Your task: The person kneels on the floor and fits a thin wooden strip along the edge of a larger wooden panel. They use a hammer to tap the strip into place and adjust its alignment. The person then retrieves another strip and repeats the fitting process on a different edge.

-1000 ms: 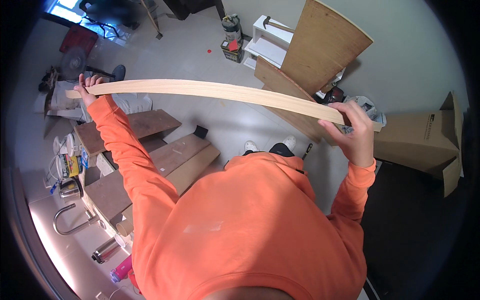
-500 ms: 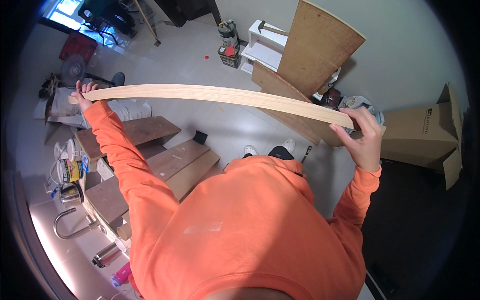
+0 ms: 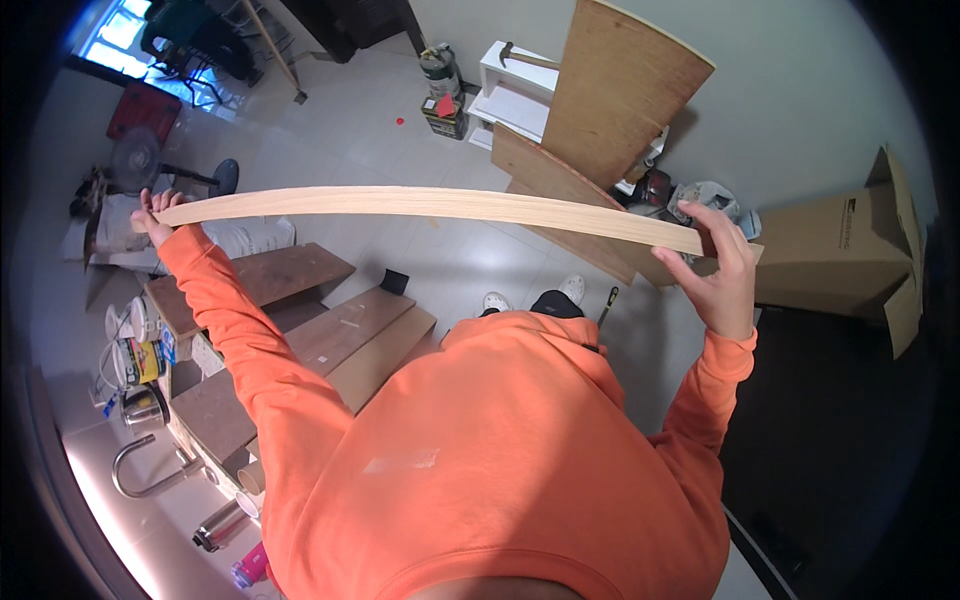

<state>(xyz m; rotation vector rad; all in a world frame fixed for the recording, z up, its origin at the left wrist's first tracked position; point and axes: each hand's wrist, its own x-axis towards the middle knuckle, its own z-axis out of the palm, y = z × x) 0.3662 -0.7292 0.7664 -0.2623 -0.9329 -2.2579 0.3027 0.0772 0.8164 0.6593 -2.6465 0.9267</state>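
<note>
A long, pale wooden strip [image 3: 430, 203] stretches across in front of me, looking bowed in this wide view. At its left end my left hand [image 3: 157, 216] is closed round it, with the fingers showing above the wood. Near the opposite end my right hand [image 3: 725, 262] grips the strip between thumb and fingers. The strip is held up off the floor, and its right tip sticks out a little past my right hand.
Brown boards [image 3: 340, 325] lie on the left, beside a counter with a tap [image 3: 150, 468]. Ahead, wooden panels [image 3: 625, 90] lean by a white shelf unit [image 3: 515, 95] with a hammer [image 3: 528, 58] on top. An open cardboard box [image 3: 840, 250] stands right; a screwdriver [image 3: 608, 305] lies near my feet.
The view has shifted slightly. The strip sits a bit lower in view at its left and middle, and both hands keep hold of its ends.
</note>
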